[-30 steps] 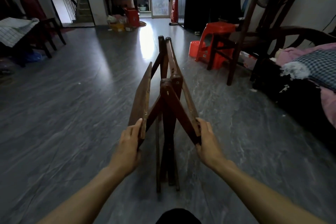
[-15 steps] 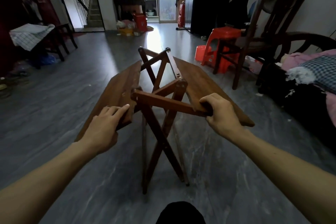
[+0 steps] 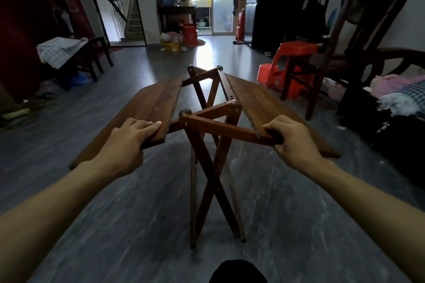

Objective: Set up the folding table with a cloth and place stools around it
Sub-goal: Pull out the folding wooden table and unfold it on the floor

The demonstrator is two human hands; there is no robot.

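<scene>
Upper left of frame: checked cloth (image 3: 60,51) is lying draped over a dark chair (image 3: 93,57) by the red wall. Centre: folding table (image 3: 207,122) is standing on its crossed legs on the grey floor (image 3: 287,202), half opened, its two wooden leaves spread apart with a gap between them. Left hand (image 3: 125,145) is resting on the near corner of the left leaf (image 3: 151,103), fingers flat over the top edge. Right hand (image 3: 292,142) is gripping closed around the near end of the right leaf (image 3: 271,108) and its support rail. Upper right: red plastic stools (image 3: 287,62) are sitting beside a dark wooden chair (image 3: 358,37).
</scene>
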